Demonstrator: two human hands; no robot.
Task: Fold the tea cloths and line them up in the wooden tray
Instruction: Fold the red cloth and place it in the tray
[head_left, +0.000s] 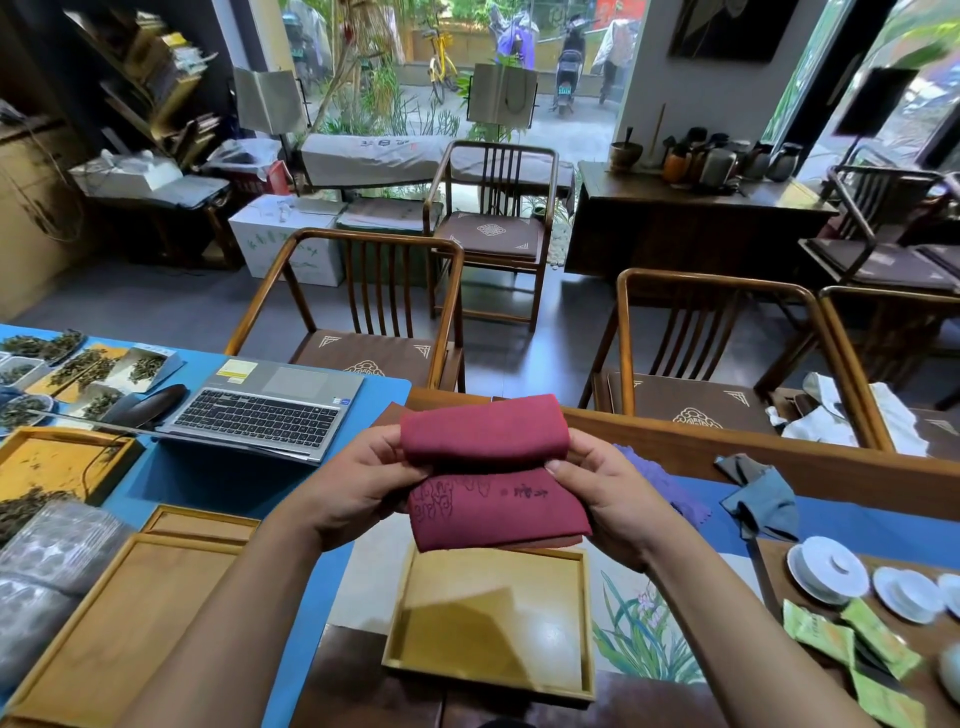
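A dark red tea cloth (491, 470) with stitched characters is held in the air above the far edge of the wooden tray (400, 613). Its top part is doubled over toward me. My left hand (363, 478) pinches its left side and my right hand (602, 493) pinches its right side. The tray below holds nothing. A purple cloth (660, 483) lies on the table just right of my right hand. A blue-grey cloth (761, 501) lies crumpled further right.
An open laptop (270, 410) sits at the left on the blue mat. Larger wooden trays (135, 613) lie at the near left, beside plastic-wrapped packs. White lidded cups (831, 571) and green tea packets (857, 644) crowd the right. Chairs stand behind the table.
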